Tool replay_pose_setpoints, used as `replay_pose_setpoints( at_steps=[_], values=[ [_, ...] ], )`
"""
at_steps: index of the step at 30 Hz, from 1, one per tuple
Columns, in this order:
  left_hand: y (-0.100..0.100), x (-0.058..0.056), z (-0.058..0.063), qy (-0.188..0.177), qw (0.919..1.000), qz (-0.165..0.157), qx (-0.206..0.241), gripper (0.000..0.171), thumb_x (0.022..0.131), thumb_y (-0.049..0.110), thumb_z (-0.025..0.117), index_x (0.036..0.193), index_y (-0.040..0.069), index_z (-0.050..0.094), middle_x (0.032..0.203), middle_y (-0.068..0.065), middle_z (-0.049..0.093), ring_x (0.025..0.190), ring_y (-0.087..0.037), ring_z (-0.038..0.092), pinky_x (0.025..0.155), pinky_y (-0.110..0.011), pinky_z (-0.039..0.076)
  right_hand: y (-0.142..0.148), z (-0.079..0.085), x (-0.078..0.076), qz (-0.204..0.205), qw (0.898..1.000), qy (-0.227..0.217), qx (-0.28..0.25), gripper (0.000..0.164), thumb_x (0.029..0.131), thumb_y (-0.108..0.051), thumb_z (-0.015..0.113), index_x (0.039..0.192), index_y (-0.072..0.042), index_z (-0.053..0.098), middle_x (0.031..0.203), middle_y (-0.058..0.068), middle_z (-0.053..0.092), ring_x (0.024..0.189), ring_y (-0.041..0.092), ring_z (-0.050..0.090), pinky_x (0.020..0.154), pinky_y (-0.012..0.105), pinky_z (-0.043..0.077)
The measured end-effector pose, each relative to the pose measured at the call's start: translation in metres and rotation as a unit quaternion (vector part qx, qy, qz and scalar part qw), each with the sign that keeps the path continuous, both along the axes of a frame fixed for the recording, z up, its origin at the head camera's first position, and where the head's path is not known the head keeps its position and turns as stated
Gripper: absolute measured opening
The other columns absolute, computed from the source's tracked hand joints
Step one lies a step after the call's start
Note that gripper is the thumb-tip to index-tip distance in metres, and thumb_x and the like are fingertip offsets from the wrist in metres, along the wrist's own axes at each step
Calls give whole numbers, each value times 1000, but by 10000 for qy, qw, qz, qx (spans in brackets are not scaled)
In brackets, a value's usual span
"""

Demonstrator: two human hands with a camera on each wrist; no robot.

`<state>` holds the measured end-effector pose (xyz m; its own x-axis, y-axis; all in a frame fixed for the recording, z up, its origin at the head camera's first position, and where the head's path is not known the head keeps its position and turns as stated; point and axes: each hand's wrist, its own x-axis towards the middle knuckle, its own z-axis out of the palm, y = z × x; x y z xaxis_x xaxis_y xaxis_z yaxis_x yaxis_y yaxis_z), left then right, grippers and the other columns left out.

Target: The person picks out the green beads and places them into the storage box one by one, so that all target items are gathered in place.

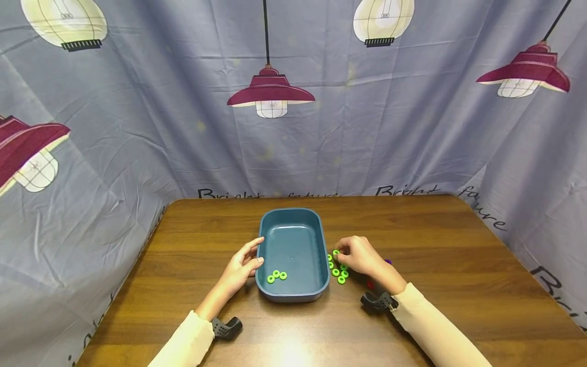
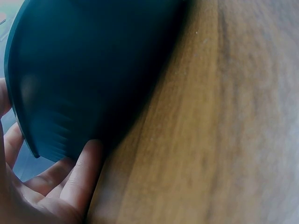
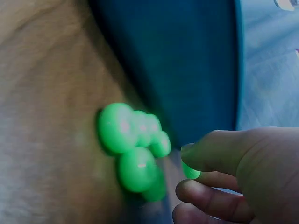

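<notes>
A blue-green rectangular bin (image 1: pixel 293 239) stands on the table, with three small green rings (image 1: pixel 276 274) lying in its near left corner. My left hand (image 1: pixel 240 265) grips the bin's left side, thumb and a finger at the rim; in the left wrist view other fingers (image 2: pixel 83 179) press against its outer wall. To the right of the bin, my right hand (image 1: pixel 359 254) pinches one green ring (image 3: pixel 191 171) between thumb and fingertip. Several more green rings (image 1: pixel 341 280) lie loose below that hand, close beside the bin's right wall.
A red piece (image 1: pixel 370 285) and a purple piece (image 1: pixel 388 261) lie by the right wrist, partly hidden by the arm. The brown wooden table (image 1: pixel 206 224) ends at a grey-blue curtain (image 1: pixel 192 153) printed with lamps. Each wrist wears a black strapped device (image 1: pixel 227 328).
</notes>
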<state>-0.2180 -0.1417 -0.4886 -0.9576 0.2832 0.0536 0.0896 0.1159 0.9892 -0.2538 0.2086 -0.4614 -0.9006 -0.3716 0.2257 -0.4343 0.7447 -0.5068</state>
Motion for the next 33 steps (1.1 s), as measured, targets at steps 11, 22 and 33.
replay_pose_setpoints(
  at_steps=[11,22,33],
  values=[
    [0,0,0,1,10000,-34,66,58,101,10,55,156,8,37,150,-34,44,123,-39,58,82,-26,59,-6,27,1,128,9990,287,-326,14,82,-9,72,94,-6,78,77,0,75,67,6,64,61,21,50],
    [0,-1,0,6,10000,-33,78,58,101,9,55,156,7,37,150,-34,44,125,-41,57,83,-28,59,-34,50,6,372,9974,309,-525,19,86,-11,74,102,-2,78,84,3,75,67,4,59,62,21,49],
    [0,-1,0,-48,10000,1,28,58,100,10,56,156,9,38,151,-33,44,126,-40,57,83,-27,58,-72,53,11,1006,9927,482,-461,16,86,-11,75,101,-4,79,87,4,76,67,1,56,60,17,47]
  ],
)
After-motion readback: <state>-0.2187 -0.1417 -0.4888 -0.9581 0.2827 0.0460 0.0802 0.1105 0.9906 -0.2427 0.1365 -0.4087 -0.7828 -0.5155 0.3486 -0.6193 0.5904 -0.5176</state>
